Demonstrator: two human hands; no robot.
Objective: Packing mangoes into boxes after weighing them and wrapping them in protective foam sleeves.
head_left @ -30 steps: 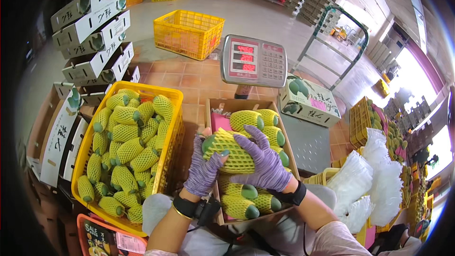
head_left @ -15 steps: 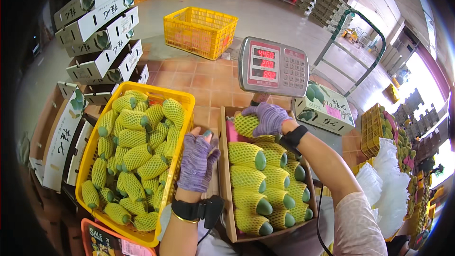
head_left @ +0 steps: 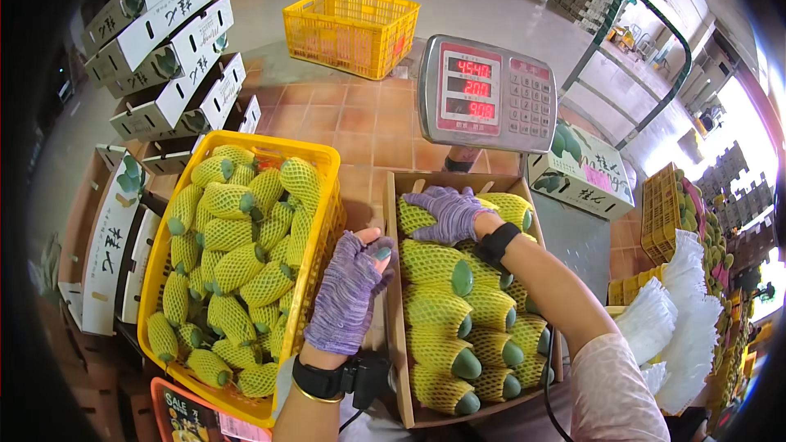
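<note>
My right hand (head_left: pixel 452 214), in a purple knitted glove with bare fingertips, lies at the far end of an open cardboard box (head_left: pixel 394 295). Its fingers are spread over a netted mango (head_left: pixel 415 217) in the far left corner. Several green mangoes (head_left: pixel 434 308) in yellow foam nets fill the box in rows, their green tips pointing right. Between this box and a yellow crate (head_left: pixel 332 225) is my left hand (head_left: pixel 348 290), gloved alike. It holds nothing, with the thumb held apart. More netted mangoes (head_left: pixel 237 270) are heaped in the crate.
A scale's display panel (head_left: pixel 489 92), with red digits and a keypad, stands beyond the box. White cartons (head_left: pixel 176 57) are stacked at the far left. Another yellow crate (head_left: pixel 352 33) sits on the floor ahead. At right are a closed carton (head_left: pixel 580 172) and white foam nets (head_left: pixel 684 311).
My right hand has lowered and spread over the mango it was gripping at the box's far end. The scale's digits have changed. The view has shifted slightly.
</note>
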